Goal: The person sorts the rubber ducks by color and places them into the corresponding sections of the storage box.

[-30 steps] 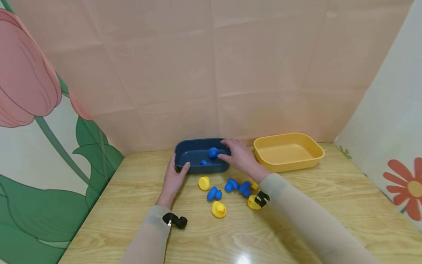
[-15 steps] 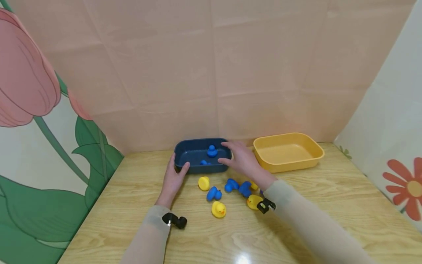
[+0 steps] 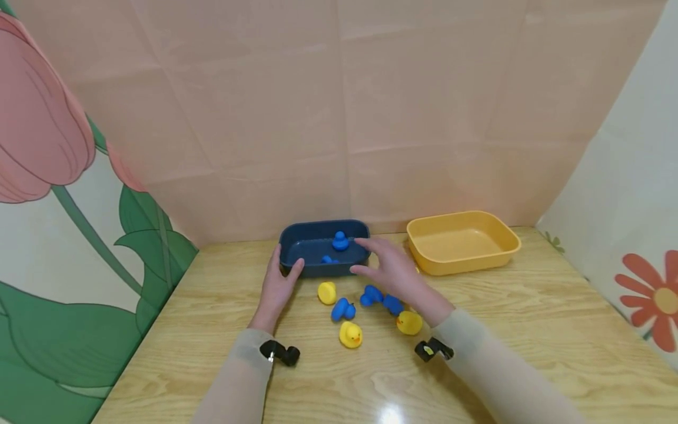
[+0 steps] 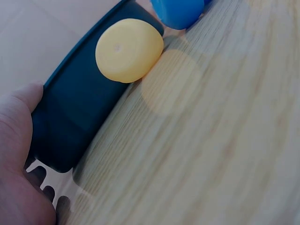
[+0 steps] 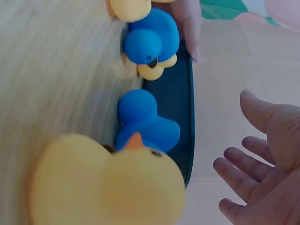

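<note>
My left hand (image 3: 278,287) grips the left end of a dark blue tray (image 3: 318,270), thumb at the front rim and fingers round the side. In the left wrist view that thumb (image 4: 31,96) lies against the tray's rim. My right hand (image 3: 394,271) hovers over the tray's right end, fingers spread and holding nothing. Inside the tray a blue rubber duck (image 3: 341,242) sits upright; another blue duck (image 3: 327,259) is partly hidden by the front wall. Below my right hand lie two blue ducks (image 3: 372,295) and a yellow duck (image 3: 410,323).
A yellow tray (image 3: 463,266) stands at the back right, beside a pink backdrop (image 3: 243,118). In front of the blue tray are a tipped yellow duck (image 3: 327,292), a blue duck (image 3: 343,310) and an upright yellow duck (image 3: 351,334). All stand on a wooden table (image 3: 296,394).
The blue duck in the tray has come upright from a tipped position. My right hand has drawn back slightly towards me, and its forearm has shifted right. The left hand stays on the tray.
</note>
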{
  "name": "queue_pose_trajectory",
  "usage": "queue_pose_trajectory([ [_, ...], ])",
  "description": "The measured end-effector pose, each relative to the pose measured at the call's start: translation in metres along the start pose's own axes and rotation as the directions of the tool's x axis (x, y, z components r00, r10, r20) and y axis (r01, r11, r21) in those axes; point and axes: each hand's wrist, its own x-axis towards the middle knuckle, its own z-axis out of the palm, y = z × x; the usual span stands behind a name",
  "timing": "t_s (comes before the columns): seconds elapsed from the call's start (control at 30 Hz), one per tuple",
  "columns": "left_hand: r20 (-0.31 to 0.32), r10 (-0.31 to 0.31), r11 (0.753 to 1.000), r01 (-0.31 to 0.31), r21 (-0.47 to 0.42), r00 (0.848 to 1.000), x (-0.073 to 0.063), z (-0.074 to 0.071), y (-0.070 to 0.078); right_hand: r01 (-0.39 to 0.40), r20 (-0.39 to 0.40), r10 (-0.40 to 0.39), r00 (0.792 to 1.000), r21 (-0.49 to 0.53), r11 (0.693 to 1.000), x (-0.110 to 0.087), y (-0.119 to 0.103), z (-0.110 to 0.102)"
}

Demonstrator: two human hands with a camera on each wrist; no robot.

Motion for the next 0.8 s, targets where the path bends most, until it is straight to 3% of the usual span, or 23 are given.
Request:
queue_pose_trajectory([
  [0.27, 0.008, 0.006, 1.0, -0.006, -0.003, 1.0, 0.0, 0.0, -0.002, 0.031, -0.006, -0.03, 1.0, 0.063, 0.998, -0.015, -0.007, 0.011],
  [0.8, 0.013, -0.003, 1.0, 0.003, 0.007, 1.0, 0.001, -0.001, -0.002, 0.029, 0.165, -0.034, 0.986, 0.035, 0.999, -0.028, -0.013, 0.031],
])
